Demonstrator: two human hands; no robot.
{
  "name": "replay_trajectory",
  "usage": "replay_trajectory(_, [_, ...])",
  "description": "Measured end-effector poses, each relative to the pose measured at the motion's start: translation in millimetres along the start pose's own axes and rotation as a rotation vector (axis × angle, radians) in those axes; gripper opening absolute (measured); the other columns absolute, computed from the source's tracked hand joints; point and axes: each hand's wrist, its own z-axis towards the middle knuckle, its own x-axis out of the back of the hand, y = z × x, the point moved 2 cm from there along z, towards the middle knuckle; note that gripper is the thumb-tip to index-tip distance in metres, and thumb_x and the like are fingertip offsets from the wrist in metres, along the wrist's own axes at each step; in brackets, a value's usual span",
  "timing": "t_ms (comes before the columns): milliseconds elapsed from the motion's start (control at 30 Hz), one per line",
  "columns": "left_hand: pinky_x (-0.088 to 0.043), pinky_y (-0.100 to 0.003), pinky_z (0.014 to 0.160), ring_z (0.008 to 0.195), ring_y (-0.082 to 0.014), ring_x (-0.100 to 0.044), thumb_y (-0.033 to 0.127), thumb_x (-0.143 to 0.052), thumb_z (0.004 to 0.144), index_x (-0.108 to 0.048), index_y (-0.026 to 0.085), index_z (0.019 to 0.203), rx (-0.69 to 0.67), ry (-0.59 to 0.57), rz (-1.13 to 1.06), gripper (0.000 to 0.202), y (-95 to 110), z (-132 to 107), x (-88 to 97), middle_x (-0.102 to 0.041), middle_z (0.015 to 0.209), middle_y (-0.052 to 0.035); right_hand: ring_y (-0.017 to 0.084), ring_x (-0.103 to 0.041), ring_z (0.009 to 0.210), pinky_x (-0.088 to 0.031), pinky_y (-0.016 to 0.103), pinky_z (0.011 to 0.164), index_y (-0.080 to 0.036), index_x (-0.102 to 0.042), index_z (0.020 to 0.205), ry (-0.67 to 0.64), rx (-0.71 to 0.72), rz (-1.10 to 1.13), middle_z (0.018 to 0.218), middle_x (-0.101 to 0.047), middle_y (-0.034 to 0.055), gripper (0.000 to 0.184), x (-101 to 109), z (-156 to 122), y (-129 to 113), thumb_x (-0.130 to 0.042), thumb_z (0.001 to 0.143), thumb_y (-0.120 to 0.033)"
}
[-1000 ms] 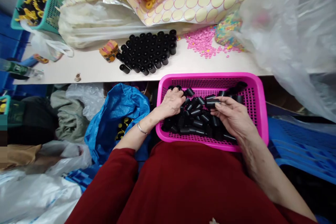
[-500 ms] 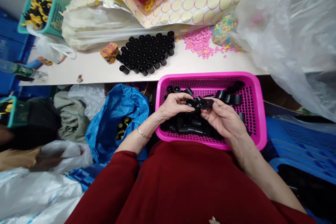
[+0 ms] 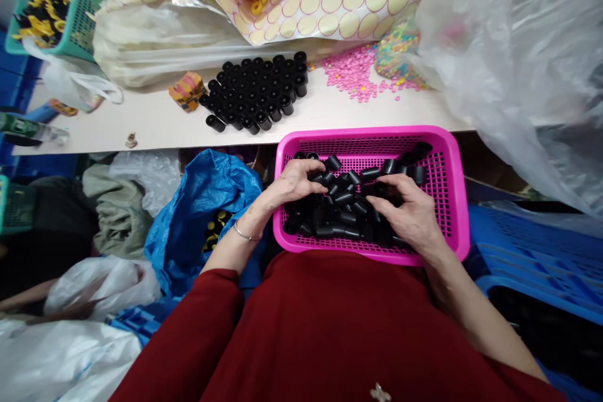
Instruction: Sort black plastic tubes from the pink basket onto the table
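Note:
Black plastic tubes (image 3: 346, 198) lie in a loose heap in the pink basket (image 3: 459, 213) against my body. Over the left part of the heap is my left hand (image 3: 298, 181), its thumb and forefinger apart close to some tubes. At the right part, my right hand (image 3: 409, 204) reaches in with thumb and fingers spread around dark tubes; whether the fingertips touch them is hard to see. No tube is lifted clear of the heap by either hand.
Black caps (image 3: 259, 91) stand upright in a packed group on the white table (image 3: 160, 129). Pink beads (image 3: 351, 72) are spread beside them, near plastic bags (image 3: 513, 56). At my left is an open blue sack (image 3: 164, 226); a green basket (image 3: 78, 19) is far left.
My hands have let go of the black pieces they held together above the basket. They have moved apart and down to the heap. The view has shifted slightly.

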Motion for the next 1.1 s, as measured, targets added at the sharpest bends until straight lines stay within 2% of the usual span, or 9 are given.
replay_trajectory(100, [-0.042,-0.027,0.070,0.073,-0.0150,-0.057,0.026,-0.083,0.062,-0.076,0.013,0.097,0.007,-0.118,0.130,0.038,0,0,-7.1,-0.065,0.075,0.0020,0.025,-0.070,0.096,-0.059,0.049,0.091,-0.025,-0.070,0.098,-0.001,0.026,-0.003,0.101,-0.073,0.0043,0.024,-6,-3,-1,-0.076,0.077,-0.034])
replay_trajectory(233, [-0.044,-0.029,0.075,0.080,-0.0180,-0.061,0.025,-0.082,0.066,-0.076,0.013,0.100,-0.009,-0.238,0.286,0.036,1,2,-8.7,-0.068,0.081,-0.0002,0.024,-0.072,0.099,-0.061,0.046,0.092,-0.023,-0.067,0.101,0.012,-0.069,0.115,0.113,-0.074,0.0060,0.029,-10,-6,2,-0.076,0.076,-0.034])
replay_trajectory(400, [-0.048,-0.037,0.092,0.104,-0.0261,-0.060,0.028,-0.081,0.073,-0.075,0.015,0.102,-0.114,-0.170,0.622,0.032,16,9,-3.0,-0.069,0.107,-0.0085,0.019,-0.070,0.077,-0.062,0.038,0.076,-0.023,-0.069,0.104,0.097,-0.146,0.062,0.096,-0.074,0.0026,0.033,0,-3,9,-0.076,0.074,-0.033])
replay_trajectory(500, [-0.048,-0.038,0.097,0.106,-0.0246,-0.060,0.024,-0.064,0.087,-0.073,0.018,0.105,-0.243,-0.236,0.683,0.021,31,20,-19.6,-0.069,0.107,-0.0080,0.017,-0.067,0.073,-0.061,0.036,0.072,-0.024,-0.071,0.103,0.143,-0.159,0.036,0.095,-0.072,0.0020,0.032,4,-2,10,-0.077,0.074,-0.033])
replay_trajectory(567, [-0.049,-0.039,0.099,0.106,-0.0243,-0.061,0.018,-0.056,0.088,-0.072,0.017,0.106,-0.300,-0.305,0.721,0.024,40,29,-37.3,-0.069,0.108,-0.0089,0.016,-0.065,0.070,-0.060,0.035,0.069,-0.023,-0.072,0.102,0.153,-0.167,0.037,0.095,-0.071,0.0018,0.031,5,-3,9,-0.078,0.074,-0.035])
replay_trajectory(767, [-0.050,-0.040,0.099,0.115,-0.0287,-0.060,0.011,-0.056,0.084,-0.068,0.012,0.114,-0.175,-0.430,0.894,0.032,48,59,-76.0,-0.067,0.119,-0.0151,0.016,-0.063,0.066,-0.058,0.033,0.063,-0.023,-0.072,0.106,0.158,-0.210,0.039,0.084,-0.069,0.0000,0.037,10,-8,10,-0.081,0.073,-0.038])
replay_trajectory(867, [-0.049,-0.038,0.094,0.112,-0.0283,-0.062,0.013,-0.062,0.081,-0.070,0.013,0.103,-0.156,-0.481,0.868,0.024,45,69,-76.2,-0.069,0.110,-0.0132,0.015,-0.061,0.065,-0.057,0.033,0.063,-0.023,-0.073,0.103,0.171,-0.219,0.053,0.083,-0.067,-0.0005,0.036,13,-10,12,-0.082,0.072,-0.039])
replay_trajectory(933, [-0.049,-0.035,0.088,0.101,-0.0261,-0.063,0.018,-0.067,0.080,-0.069,0.014,0.090,-0.138,-0.442,0.767,0.011,41,73,-68.6,-0.068,0.099,-0.0107,0.014,-0.059,0.064,-0.056,0.032,0.061,-0.023,-0.074,0.104,0.180,-0.219,0.063,0.082,-0.067,-0.0009,0.037,14,-10,12,-0.082,0.072,-0.039])
replay_trajectory(1100, [-0.045,-0.030,0.071,0.071,-0.0155,-0.054,0.027,-0.063,0.085,-0.061,0.014,0.076,-0.009,-0.297,0.261,0.016,25,74,-42.1,-0.059,0.073,-0.0021,0.014,-0.059,0.062,-0.057,0.031,0.058,-0.025,-0.075,0.103,0.221,-0.232,0.149,0.080,-0.070,-0.0014,0.036,13,-9,10,-0.082,0.072,-0.041])
